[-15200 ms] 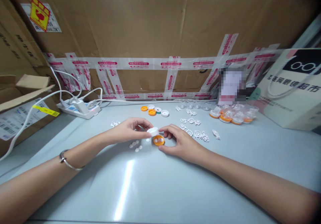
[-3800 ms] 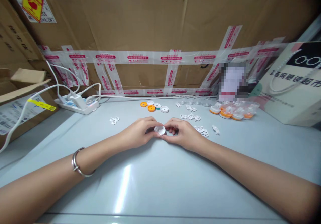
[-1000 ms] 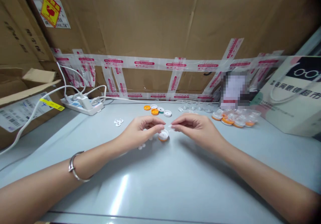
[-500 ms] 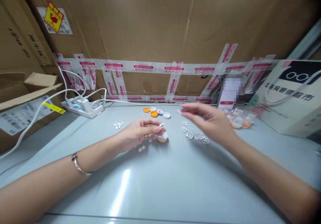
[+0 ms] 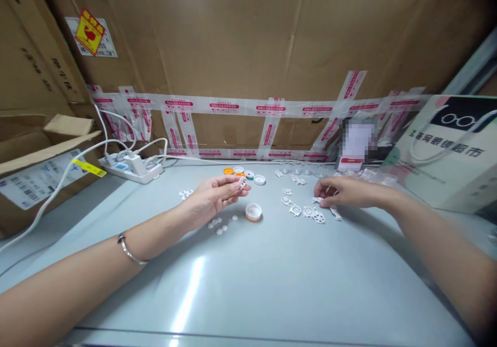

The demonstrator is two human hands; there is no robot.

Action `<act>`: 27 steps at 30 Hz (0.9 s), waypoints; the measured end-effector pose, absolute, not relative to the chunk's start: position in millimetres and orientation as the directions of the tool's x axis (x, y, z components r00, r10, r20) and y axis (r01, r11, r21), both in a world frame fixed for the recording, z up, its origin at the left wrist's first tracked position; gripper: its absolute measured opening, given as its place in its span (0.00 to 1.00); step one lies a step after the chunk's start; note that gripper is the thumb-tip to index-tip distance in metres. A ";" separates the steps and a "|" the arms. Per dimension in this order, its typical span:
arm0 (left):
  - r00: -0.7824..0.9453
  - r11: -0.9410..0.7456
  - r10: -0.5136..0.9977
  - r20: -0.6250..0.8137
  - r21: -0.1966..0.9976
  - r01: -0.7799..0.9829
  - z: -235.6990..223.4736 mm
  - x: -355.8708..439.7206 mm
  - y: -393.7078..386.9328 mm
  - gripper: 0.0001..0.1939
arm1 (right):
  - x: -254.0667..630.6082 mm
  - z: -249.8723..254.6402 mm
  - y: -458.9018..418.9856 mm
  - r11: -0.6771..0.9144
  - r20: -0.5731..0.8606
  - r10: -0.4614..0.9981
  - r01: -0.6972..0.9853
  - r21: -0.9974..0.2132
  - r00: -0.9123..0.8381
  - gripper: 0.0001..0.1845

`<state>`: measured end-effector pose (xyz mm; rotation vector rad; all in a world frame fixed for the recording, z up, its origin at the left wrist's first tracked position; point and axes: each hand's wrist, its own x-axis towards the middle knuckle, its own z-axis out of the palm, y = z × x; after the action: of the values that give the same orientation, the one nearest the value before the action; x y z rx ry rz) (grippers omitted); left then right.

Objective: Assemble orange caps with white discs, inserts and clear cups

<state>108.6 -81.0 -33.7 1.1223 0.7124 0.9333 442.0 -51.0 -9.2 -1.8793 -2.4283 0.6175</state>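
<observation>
My left hand (image 5: 217, 192) hovers palm-up above the grey table (image 5: 248, 285), its fingertips pinching a small white perforated insert (image 5: 243, 183). An orange-rimmed cap with a white top (image 5: 253, 212) sits alone on the table just right of that hand. My right hand (image 5: 341, 191) is stretched out to the right, fingers curled down on the scattered white perforated inserts (image 5: 306, 211); what its fingertips grip is hidden.
Small white discs (image 5: 219, 226) lie below my left hand. Loose orange, white and green caps (image 5: 248, 174) sit further back. A power strip with plugs (image 5: 130, 168), cardboard walls, a paper bag (image 5: 446, 150) and clear cups at the right rear.
My right hand swung from the orange cap out to the right and came down on the white inserts. My left hand let go of the cap and rose slightly with the insert.
</observation>
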 end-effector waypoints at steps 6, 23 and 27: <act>0.464 0.159 0.886 -0.005 0.943 -0.293 -33.5 108.3 -81.8 0.11 | 446.0 -15.0 -44.5 0.198 -0.235 0.930 0.922 -0.334 -0.284 0.15; 0.417 -0.218 0.883 0.213 0.975 -0.037 -37.6 117.0 -89.8 0.14 | 336.9 -18.7 -86.6 0.052 -0.028 0.960 0.277 -0.959 -0.280 0.18; 0.374 -0.477 0.836 0.401 0.869 0.134 -33.7 117.5 -94.5 0.12 | 312.9 -22.6 -92.1 0.020 -0.043 0.923 0.160 -0.987 -0.382 0.17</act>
<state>117.5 -94.5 -33.7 1.8602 0.8433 1.1458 312.9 -92.1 -22.6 -1.1256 -1.6182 1.4245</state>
